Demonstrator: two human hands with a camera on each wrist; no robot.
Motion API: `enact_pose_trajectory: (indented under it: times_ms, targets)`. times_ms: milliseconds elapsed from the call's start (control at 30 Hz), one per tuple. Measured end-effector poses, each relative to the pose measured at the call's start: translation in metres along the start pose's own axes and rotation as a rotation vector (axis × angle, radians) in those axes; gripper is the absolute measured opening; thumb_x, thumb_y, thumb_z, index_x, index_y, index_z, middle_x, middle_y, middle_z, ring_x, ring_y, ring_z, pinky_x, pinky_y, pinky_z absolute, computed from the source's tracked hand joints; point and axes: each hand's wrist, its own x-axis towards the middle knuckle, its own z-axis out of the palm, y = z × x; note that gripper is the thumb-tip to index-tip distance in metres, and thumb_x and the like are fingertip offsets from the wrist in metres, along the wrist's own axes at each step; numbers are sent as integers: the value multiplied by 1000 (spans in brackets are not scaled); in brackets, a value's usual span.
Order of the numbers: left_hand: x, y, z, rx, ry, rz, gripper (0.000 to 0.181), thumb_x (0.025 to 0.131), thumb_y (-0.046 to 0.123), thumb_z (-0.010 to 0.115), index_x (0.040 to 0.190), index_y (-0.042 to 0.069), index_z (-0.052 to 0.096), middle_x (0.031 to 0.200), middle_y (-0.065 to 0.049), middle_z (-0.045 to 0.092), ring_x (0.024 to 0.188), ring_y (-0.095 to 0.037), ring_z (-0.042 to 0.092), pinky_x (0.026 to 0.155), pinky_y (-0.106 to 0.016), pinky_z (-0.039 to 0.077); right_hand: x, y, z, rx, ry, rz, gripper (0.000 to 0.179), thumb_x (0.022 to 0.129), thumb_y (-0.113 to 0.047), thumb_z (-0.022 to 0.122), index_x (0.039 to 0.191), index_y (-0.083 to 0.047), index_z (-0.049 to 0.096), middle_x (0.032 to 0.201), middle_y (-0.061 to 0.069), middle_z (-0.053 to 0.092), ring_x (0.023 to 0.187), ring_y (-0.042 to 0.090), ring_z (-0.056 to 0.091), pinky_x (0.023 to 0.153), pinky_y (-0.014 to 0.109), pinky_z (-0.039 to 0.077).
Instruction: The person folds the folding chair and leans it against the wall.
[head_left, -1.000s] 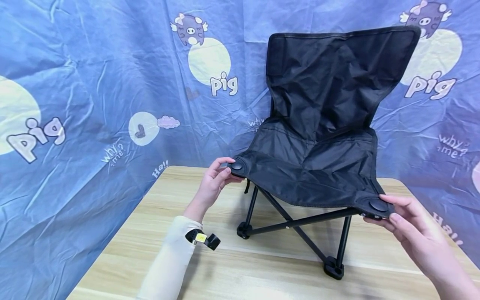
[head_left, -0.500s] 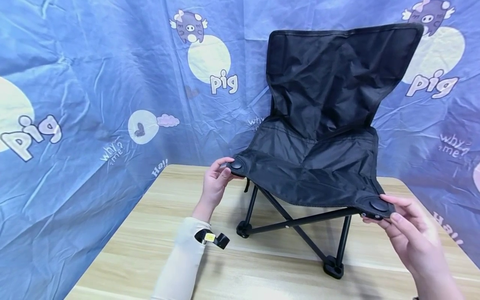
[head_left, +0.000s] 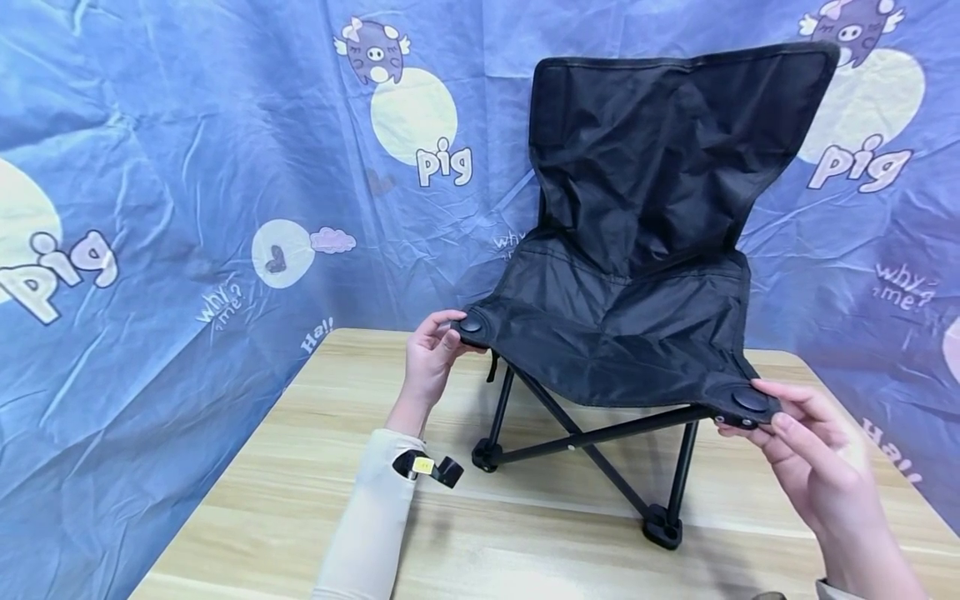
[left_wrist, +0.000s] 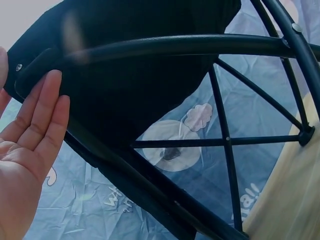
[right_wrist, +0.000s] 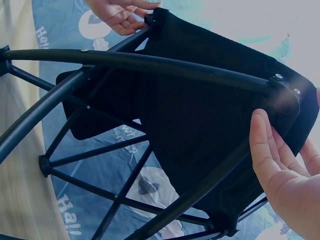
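Chair (head_left: 637,308) stands on table (head_left: 300,467); left hand (head_left: 430,360) and right hand (head_left: 821,458) pinch its front corners, fingers (left_wrist: 44,107) apparently straight beneath.

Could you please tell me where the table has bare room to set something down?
The table is bare between its left edge and the left sleeve, and before the black chair, between that sleeve and its nearest foot. It is crowded under the seat, where the legs cross, and at its front corners, which the left hand and right hand pinch.

White glare on tabletop (head_left: 517,546)
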Motion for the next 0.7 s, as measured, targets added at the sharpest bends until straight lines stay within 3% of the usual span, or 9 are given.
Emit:
enact_pose_trajectory:
  times_ms: [300, 700]
  targets:
    - [3, 1, 2, 9, -8, 11, 28, 84, 40, 74, 106, 21, 72, 88, -1, 74, 70, -17, 71, 73, -31, 60, 6, 0, 2, 36, -11, -4, 47, 93, 21, 10, 131, 28, 37, 125, 40, 52, 105, 50, 63, 97, 47, 52]
    - [10, 7, 2, -19, -82, -13, 28, 84, 38, 75, 104, 19, 72, 87, -5, 74, 68, -19, 71, 71, -32, 61, 12, -1, 0, 35, -32, 4, 50, 92, 20, 7, 130, 29, 38, 123, 40, 53, 106, 49, 62, 97, 48, 52]
